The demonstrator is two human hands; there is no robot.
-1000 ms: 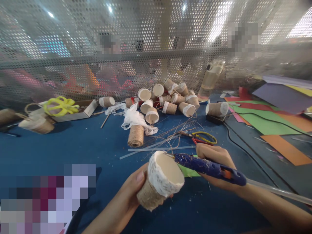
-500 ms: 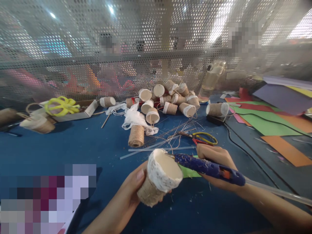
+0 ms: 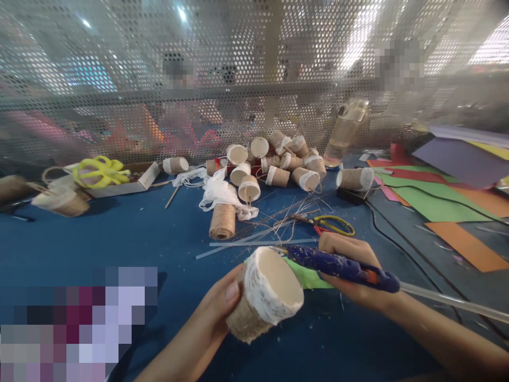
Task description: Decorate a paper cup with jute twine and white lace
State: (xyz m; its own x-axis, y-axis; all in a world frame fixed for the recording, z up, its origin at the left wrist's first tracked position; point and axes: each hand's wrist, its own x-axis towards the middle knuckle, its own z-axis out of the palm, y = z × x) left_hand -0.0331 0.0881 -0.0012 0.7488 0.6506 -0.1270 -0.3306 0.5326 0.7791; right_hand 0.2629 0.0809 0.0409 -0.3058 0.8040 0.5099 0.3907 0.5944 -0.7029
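Tilted with its opening up and to the right, a paper cup (image 3: 273, 289) wrapped in twine with a white lace band round its rim rests in my left hand (image 3: 222, 300). My right hand (image 3: 353, 265) grips a blue glue gun (image 3: 330, 263), a clear glue stick (image 3: 449, 302) trailing from its back. The nozzle is at the cup's upper rim; whether it touches cannot be made out. Beneath the gun lies a green paper piece (image 3: 308, 275). Scissors (image 3: 334, 224) with yellow and red handles lie beyond my right hand.
A twine spool (image 3: 222, 222), white lace (image 3: 218, 191) and several wrapped cups (image 3: 306, 179) lie farther back. Clear glue sticks (image 3: 258, 244) cross the blue table (image 3: 119, 239). Coloured paper (image 3: 433, 196) and a black cable (image 3: 377, 225) are at right, a bottle (image 3: 345, 130) by the perforated screen (image 3: 254, 69).
The cup has shifted slightly right and turned, its opening facing more to the right. The glue gun sits a little higher relative to its former slant, nozzle still near the rim.
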